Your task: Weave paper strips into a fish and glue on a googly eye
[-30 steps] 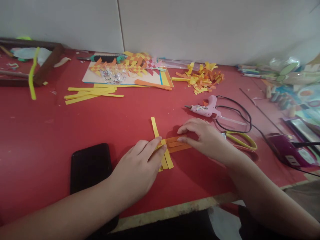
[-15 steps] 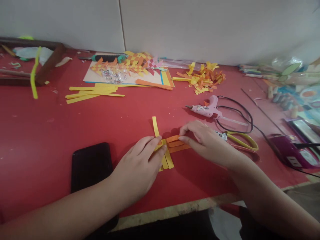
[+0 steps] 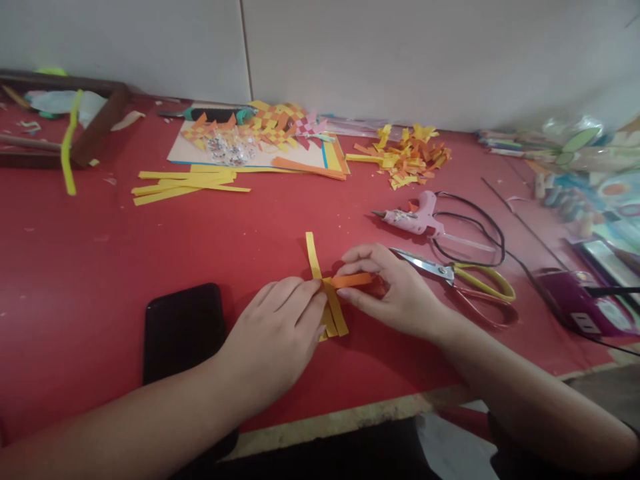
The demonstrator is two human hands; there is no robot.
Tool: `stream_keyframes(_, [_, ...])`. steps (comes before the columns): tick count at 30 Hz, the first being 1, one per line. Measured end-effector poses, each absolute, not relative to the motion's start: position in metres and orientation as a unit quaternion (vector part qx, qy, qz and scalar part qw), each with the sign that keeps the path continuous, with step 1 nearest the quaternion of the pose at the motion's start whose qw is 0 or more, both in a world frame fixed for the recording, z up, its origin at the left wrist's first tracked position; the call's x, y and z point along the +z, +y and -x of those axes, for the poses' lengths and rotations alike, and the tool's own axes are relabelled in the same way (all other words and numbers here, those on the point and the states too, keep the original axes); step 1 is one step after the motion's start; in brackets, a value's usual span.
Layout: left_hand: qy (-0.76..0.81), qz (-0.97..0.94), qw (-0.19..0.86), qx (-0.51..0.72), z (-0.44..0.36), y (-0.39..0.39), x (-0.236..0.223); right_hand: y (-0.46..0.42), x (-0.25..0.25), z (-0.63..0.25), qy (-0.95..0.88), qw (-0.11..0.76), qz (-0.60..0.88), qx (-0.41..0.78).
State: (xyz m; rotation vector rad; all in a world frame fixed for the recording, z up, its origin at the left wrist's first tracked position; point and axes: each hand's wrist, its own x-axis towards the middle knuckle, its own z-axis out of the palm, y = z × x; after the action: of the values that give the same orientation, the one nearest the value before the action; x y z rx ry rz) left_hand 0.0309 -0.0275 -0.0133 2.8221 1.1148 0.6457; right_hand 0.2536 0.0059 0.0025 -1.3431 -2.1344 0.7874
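Note:
My left hand [image 3: 287,323] presses its fingertips on the crossing of yellow paper strips [image 3: 336,313] and orange paper strips [image 3: 353,281], covering the weave's left part. One yellow strip sticks up beyond the fingers, and the other yellow ends point toward the table's near edge. My right hand [image 3: 387,287] is curled round the orange strips on the right side, thumb below and fingers above. Their far ends sit inside its palm, partly hidden. Just behind my right hand lie scissors [image 3: 440,272] with one yellow and one red handle loop.
A black phone [image 3: 183,327] lies left of my left hand. Beyond are loose yellow strips [image 3: 185,185], a pink glue gun [image 3: 415,217] with its cord, a heap of paper scraps [image 3: 405,157] and woven paper pieces [image 3: 273,127]. A purple power socket box [image 3: 585,300] stands at right.
My right hand has moved left, from pinching one orange strip's end to closing round the orange strips. The scissors' blades now show. My left hand has shifted only slightly over the weave.

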Motion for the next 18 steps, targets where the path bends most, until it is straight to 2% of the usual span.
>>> stream_keyframes(8, [0.357, -0.909, 0.043, 0.212, -0.03, -0.027, -0.004, 0.006, -0.003, -0.254, -0.846, 0.262, 0.402, 0.23])
stream_keyframes(18, [0.373, -0.891, 0.06, 0.251, -0.029, -0.026, -0.004, 0.007, -0.001, -0.255, -0.893, 0.229, 0.342, 0.183])
